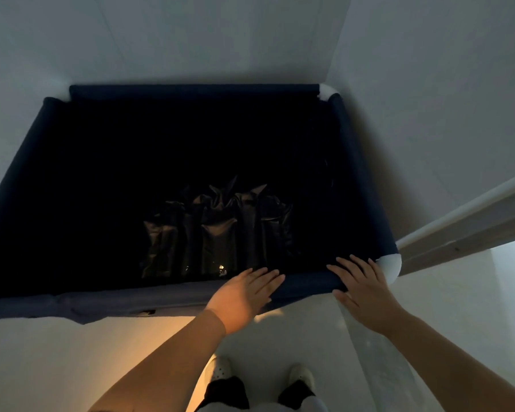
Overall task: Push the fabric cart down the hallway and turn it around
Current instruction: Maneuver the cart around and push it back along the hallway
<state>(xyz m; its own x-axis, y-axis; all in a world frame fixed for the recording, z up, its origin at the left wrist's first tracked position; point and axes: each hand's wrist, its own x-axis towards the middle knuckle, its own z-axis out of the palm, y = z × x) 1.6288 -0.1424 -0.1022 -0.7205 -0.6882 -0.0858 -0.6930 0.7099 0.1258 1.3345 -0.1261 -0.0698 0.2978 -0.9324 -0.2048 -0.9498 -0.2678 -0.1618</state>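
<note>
Fabric cart (191, 90) mid-push: left hand (244, 295) and right hand (363, 289) flat, open-palmed on near rim, gripping nothing; turning next needs firmer hold.

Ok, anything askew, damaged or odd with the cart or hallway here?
Nothing stands out. The fabric cart sits square, dark crumpled material inside. Left hand and right hand rest flat on its near rim.

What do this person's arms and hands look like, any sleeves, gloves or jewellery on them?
Both forearms are bare as far as the frame shows: no sleeves or gloves. The left hand and right hand show no rings, watch or wristband, though the dim light could hide small details.
</note>
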